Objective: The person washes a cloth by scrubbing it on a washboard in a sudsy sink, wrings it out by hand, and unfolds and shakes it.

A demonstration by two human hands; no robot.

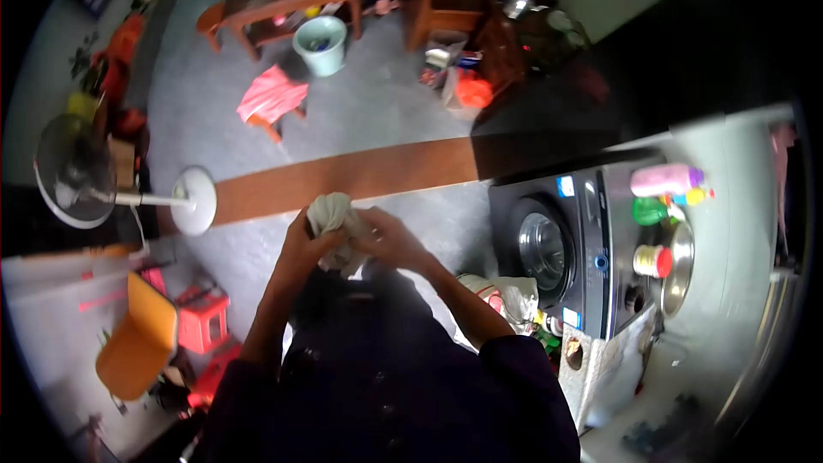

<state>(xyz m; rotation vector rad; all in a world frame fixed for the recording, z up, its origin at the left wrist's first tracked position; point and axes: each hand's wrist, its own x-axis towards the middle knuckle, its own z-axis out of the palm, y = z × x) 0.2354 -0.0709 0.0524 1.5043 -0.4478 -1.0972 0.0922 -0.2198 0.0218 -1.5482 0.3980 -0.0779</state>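
A bunched, pale grey-beige cloth (pixel 329 213) is held in front of my chest, above the grey floor. My left hand (pixel 300 249) is closed around its left side, thumb across the front. On the other side my right hand (pixel 396 242) grips the cloth, its fingers slightly blurred. The cloth is crumpled between both hands, and a lower part of it hangs beneath them. Its full shape is hidden by the folds.
To the right stands a dark front-loading washing machine (pixel 549 244) with bottles on top. A white standing fan (pixel 195 201) is at left. Ahead are a light-blue bucket (pixel 321 47), a stool with pink cloth (pixel 273 96), and a wooden table (pixel 291 0) with a person nearby.
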